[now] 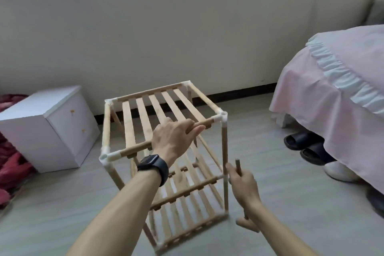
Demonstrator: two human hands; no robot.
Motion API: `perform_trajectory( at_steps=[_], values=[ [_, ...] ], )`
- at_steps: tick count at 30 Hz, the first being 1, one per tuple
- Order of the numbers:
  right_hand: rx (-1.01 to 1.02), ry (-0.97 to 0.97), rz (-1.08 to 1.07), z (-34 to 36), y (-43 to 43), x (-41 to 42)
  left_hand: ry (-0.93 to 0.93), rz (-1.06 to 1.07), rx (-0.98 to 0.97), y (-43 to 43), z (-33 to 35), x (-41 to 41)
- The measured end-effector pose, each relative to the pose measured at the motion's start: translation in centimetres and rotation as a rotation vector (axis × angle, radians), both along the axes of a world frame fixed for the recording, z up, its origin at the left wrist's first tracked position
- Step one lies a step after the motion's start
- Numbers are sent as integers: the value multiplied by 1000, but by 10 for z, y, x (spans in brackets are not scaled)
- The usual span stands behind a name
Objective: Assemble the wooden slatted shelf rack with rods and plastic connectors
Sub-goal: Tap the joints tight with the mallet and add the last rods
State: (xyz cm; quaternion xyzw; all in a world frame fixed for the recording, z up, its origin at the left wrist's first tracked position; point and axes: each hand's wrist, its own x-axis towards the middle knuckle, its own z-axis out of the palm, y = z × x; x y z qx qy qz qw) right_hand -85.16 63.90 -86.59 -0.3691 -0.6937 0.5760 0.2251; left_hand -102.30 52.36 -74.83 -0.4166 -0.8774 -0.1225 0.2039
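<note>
My left hand (174, 138) fingers grasp the near top rail (137, 149) of the rack (127, 122); right hand (244, 187) fingers grasp a loose rod (238, 167) by its near-right post (224, 147).

Your left hand (174, 139) hides the middle front rail of the pale wooden slatted rack (128, 122); your right hand (245, 189) covers much of the thin brown wooden rod (238, 165).

We can read no writing, number, brand or sign here. The wooden rack (154, 106) shows no label. The watch (153, 165) in front of it has a dark face. The orange marks on the white cabinet (62, 131), left of the rack, are too blurred to read.
</note>
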Motion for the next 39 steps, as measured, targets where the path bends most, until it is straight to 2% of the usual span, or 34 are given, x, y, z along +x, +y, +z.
perform_trajectory(
  at_steps=[3,7,10,12,16,18,21,23,27,31,35,39],
  values=[
    [-23,-246,154,-41,-2,6,-134,73,80,29,5,11],
    [-136,-275,249,-68,-3,2,-204,170,206,37,35,6],
    [-124,-346,279,-68,0,-15,-359,220,344,25,67,-13],
    [-96,-241,310,-58,2,-30,-499,209,484,11,84,-26],
    [-188,34,246,-23,10,-44,-751,249,723,-27,85,-45],
    [-160,89,271,-6,17,-42,-802,289,768,-46,68,-54],
    [-79,39,353,8,25,-42,-864,344,836,-67,32,-70],
    [-27,-61,384,13,28,-51,-914,400,856,-78,3,-79],
    [221,-339,428,4,19,-72,-1034,524,871,-106,-69,-89],
    [357,-522,479,-17,5,-90,-1160,622,902,-131,-134,-98],
    [511,-647,535,-25,1,-109,-1204,691,841,-139,-160,-109],
    [533,-709,580,-31,4,-125,-1228,632,721,-142,-169,-119]
  ],
)
